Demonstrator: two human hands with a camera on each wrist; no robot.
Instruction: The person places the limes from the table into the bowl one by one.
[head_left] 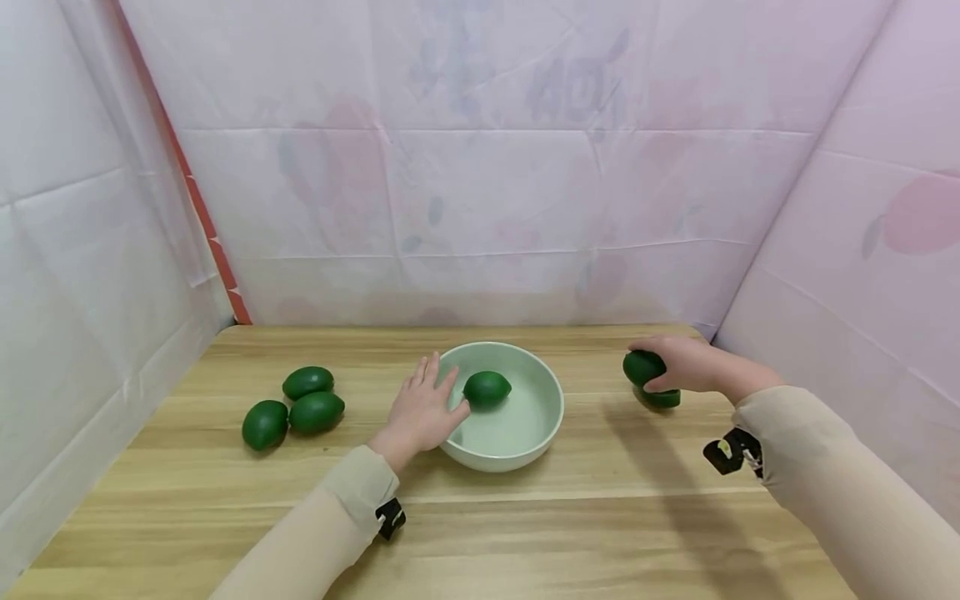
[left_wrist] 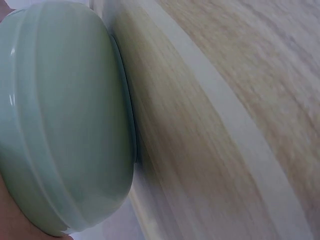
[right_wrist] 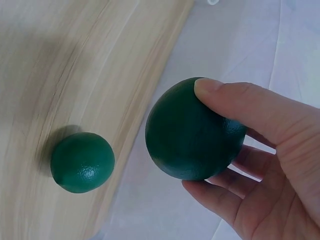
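A pale green bowl (head_left: 543,417) stands in the middle of the wooden table, with one dark green lime (head_left: 487,389) inside it. My left hand (head_left: 423,410) rests flat against the bowl's left rim, fingers straight; the left wrist view shows the bowl's outer wall (left_wrist: 65,125) close up. At the far right my right hand (head_left: 678,365) grips a second green lime (head_left: 642,367), (right_wrist: 192,131) lifted just off the table. Another lime (head_left: 662,398), (right_wrist: 82,162) lies on the wood directly beneath it.
Three more limes (head_left: 300,406) lie grouped on the table's left side. White cloth walls close in the back and both sides. The table (head_left: 525,525) has bare wood along its front.
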